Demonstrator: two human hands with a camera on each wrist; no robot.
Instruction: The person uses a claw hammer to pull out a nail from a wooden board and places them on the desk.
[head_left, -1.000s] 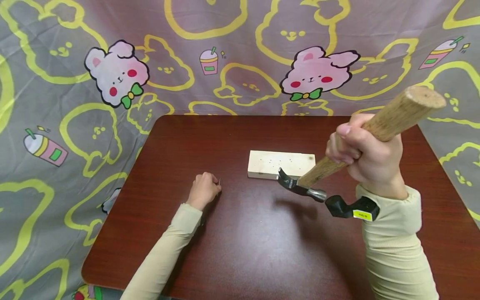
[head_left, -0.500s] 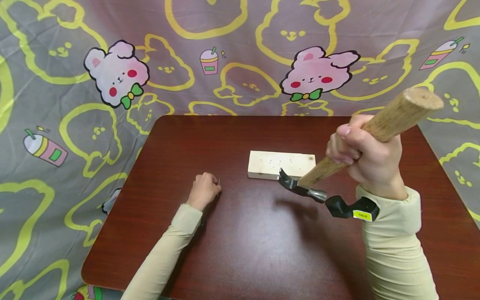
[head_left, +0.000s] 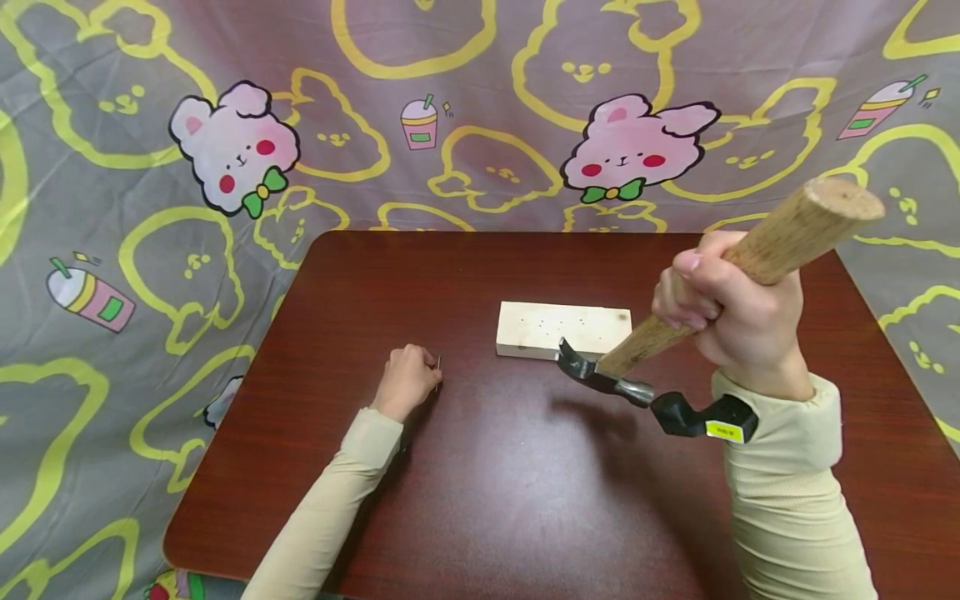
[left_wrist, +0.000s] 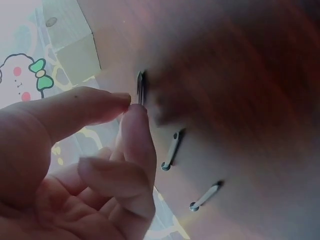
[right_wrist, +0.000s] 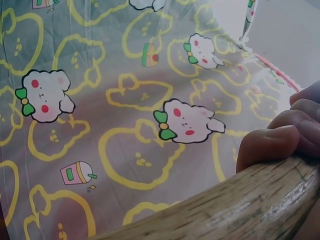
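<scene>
My right hand (head_left: 738, 308) grips a claw hammer (head_left: 641, 342) by its wooden handle, which slants up to the right with the metal head low. From the head view, that hammer head overlaps the front edge of a pale wood block (head_left: 562, 325) dotted with small dark marks. Left of the block, my left hand (head_left: 408, 379) is down at the tabletop, thumb and forefinger pinching a nail (left_wrist: 140, 90). The left wrist view shows its point turned away from the palm. Beside those fingers lie two more nails: one nearer (left_wrist: 171, 151), one farther nail (left_wrist: 206, 196).
Beneath everything is a dark red-brown table (head_left: 487, 483) with rounded corners. A patterned cloth (head_left: 495, 108) with rabbits and cups hangs behind it and along the sides. A black device (head_left: 705, 415) is strapped at the right wrist.
The hammer's handle end has dipped very slightly and shifted a little left. The left hand and the wood block look the same as before.
</scene>
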